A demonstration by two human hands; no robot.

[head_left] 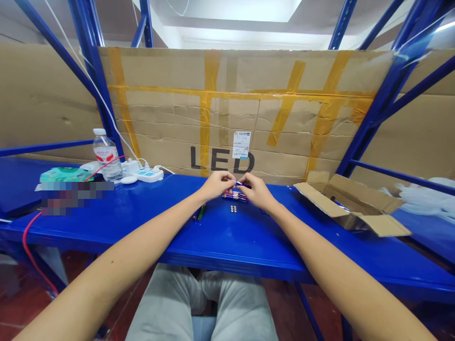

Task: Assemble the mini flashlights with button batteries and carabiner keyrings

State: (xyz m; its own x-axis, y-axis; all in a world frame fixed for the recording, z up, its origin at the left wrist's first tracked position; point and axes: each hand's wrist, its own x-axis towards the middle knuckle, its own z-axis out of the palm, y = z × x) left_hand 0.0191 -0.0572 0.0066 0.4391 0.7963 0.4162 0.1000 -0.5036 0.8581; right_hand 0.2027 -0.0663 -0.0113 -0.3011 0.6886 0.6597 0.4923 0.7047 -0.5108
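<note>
My left hand [216,185] and my right hand [259,190] meet over the middle of the blue table. Between my right thumb and fingers is a small dark tube [243,184] with a pale end. The fingertips of my left hand are pinched together by that pale end; what they hold, if anything, is too small to make out. Just below the hands lies a row of shiny blue and red tubes [237,196] with silver bands. Nearer to me sits a cluster of small silver discs [233,209]. A green tube [201,212] lies beside a dark one, below my left wrist.
An open cardboard box [350,201] stands at the right with tubes inside. At the left are a water bottle [106,156], a green pack [66,174] and a power strip [149,174]. A large cardboard sheet [170,128] backs the blue table [142,222].
</note>
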